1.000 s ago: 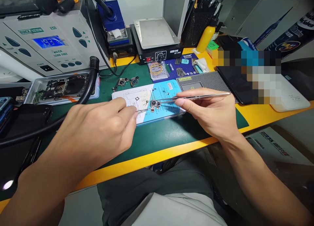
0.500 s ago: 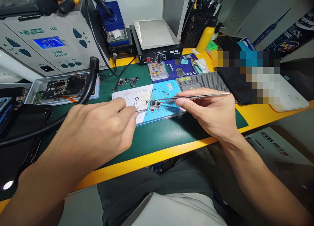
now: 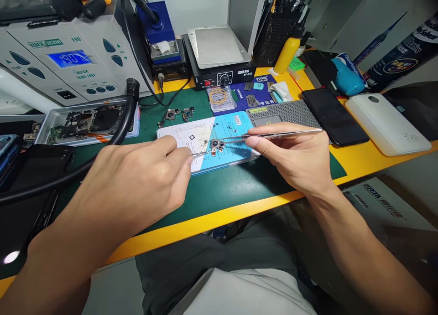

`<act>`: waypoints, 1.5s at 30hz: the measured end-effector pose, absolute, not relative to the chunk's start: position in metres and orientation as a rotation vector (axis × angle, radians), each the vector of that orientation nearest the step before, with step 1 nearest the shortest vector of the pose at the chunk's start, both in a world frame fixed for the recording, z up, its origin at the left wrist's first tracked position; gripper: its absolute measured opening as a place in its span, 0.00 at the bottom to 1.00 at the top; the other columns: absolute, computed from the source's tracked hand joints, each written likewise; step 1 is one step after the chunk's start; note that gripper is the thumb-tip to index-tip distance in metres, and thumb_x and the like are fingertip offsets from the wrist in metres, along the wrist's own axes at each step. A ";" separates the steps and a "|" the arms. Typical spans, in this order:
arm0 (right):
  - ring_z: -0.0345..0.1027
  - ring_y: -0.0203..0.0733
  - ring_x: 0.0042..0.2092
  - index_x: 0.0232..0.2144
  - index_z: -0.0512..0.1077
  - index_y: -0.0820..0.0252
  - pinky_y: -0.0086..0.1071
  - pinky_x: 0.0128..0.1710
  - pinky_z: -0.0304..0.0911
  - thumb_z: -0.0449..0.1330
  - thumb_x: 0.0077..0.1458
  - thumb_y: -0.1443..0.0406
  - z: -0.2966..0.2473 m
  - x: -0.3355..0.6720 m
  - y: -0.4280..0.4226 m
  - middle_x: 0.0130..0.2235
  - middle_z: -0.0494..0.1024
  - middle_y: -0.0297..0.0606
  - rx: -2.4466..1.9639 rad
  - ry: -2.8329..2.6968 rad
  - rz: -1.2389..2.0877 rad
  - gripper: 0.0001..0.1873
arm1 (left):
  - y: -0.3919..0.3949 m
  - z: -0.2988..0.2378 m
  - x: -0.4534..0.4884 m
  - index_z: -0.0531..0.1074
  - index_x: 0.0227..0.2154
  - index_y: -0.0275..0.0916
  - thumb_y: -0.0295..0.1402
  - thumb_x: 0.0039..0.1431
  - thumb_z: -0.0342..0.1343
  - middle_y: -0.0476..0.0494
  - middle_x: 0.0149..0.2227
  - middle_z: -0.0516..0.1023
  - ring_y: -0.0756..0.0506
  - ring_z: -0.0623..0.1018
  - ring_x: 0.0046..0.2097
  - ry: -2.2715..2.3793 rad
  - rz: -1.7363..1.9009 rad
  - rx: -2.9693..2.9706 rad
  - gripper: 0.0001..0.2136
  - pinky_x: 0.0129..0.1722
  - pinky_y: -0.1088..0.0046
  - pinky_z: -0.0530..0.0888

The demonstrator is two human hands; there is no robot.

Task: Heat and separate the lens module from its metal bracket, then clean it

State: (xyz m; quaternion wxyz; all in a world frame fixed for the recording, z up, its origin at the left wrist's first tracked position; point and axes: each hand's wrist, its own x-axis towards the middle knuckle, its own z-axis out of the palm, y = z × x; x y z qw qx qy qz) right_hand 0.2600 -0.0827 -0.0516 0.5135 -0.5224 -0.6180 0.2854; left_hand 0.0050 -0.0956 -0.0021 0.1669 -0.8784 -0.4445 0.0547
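Observation:
A small phone camera module [image 3: 215, 144] with two lenses and a short copper-coloured flex lies over a flat white-and-blue box [image 3: 236, 153]. My right hand [image 3: 290, 157] pinches a pair of tweezers [image 3: 270, 135], whose tips reach the module's right side. Closed around a thin metal tool [image 3: 200, 153], my left hand [image 3: 147, 173] holds its tip by the module's lower left. Most of that tool is hidden in the fist, so its kind does not show. Two more camera modules [image 3: 171, 115] lie on the green mat behind the box.
A hot air station [image 3: 75, 64] stands at the left, its black hose [image 3: 128, 119] crossing the mat. Behind the box is a heating plate [image 3: 219, 48]. A perforated grey pad [image 3: 287, 112], a black phone [image 3: 335, 116] and a white power bank [image 3: 386, 123] lie to the right.
Almost nothing differs. Both hands and their tools stay at the camera module; the whole view has shifted very slightly.

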 end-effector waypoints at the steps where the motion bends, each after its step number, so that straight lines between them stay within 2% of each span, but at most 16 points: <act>1: 0.71 0.38 0.25 0.35 0.85 0.51 0.32 0.19 0.62 0.73 0.51 0.61 -0.052 0.260 -0.083 0.29 0.83 0.34 -1.259 -1.488 0.688 0.07 | -0.096 -0.002 0.005 0.78 0.38 0.42 0.34 0.65 0.45 0.42 0.29 0.76 0.40 0.74 0.26 -1.261 0.157 -2.498 0.14 0.21 0.64 0.51; 10: 0.75 0.41 0.30 0.35 0.85 0.52 0.33 0.23 0.68 0.73 0.51 0.62 -0.052 0.259 -0.082 0.34 0.86 0.36 -1.250 -1.484 0.706 0.06 | -0.096 -0.003 0.006 0.78 0.39 0.42 0.34 0.64 0.46 0.43 0.28 0.75 0.40 0.74 0.25 -1.262 0.126 -2.491 0.13 0.21 0.64 0.51; 16: 0.75 0.41 0.29 0.35 0.85 0.52 0.33 0.23 0.68 0.73 0.51 0.62 -0.051 0.258 -0.082 0.34 0.85 0.36 -1.252 -1.487 0.693 0.06 | -0.096 -0.002 0.005 0.77 0.36 0.42 0.33 0.65 0.46 0.42 0.27 0.74 0.41 0.73 0.25 -1.258 0.160 -2.504 0.13 0.22 0.64 0.50; 23: 0.76 0.42 0.32 0.34 0.85 0.54 0.32 0.26 0.69 0.73 0.51 0.63 -0.052 0.258 -0.082 0.35 0.86 0.36 -1.238 -1.491 0.686 0.06 | -0.096 -0.002 0.003 0.77 0.41 0.39 0.32 0.64 0.48 0.44 0.27 0.73 0.41 0.73 0.24 -1.169 0.099 -2.489 0.12 0.23 0.66 0.48; 34: 0.75 0.40 0.32 0.35 0.85 0.54 0.32 0.27 0.68 0.73 0.52 0.65 -0.049 0.257 -0.083 0.35 0.86 0.35 -1.244 -1.494 0.691 0.06 | -0.096 -0.002 0.005 0.76 0.37 0.40 0.33 0.65 0.47 0.47 0.25 0.71 0.41 0.73 0.24 -1.207 0.089 -2.492 0.11 0.24 0.68 0.46; 45: 0.76 0.43 0.32 0.35 0.85 0.54 0.34 0.27 0.69 0.73 0.52 0.63 -0.049 0.257 -0.083 0.36 0.86 0.37 -1.265 -1.517 0.669 0.06 | -0.095 -0.003 0.006 0.76 0.38 0.40 0.32 0.65 0.47 0.47 0.26 0.72 0.41 0.73 0.25 -1.210 0.100 -2.499 0.12 0.23 0.67 0.46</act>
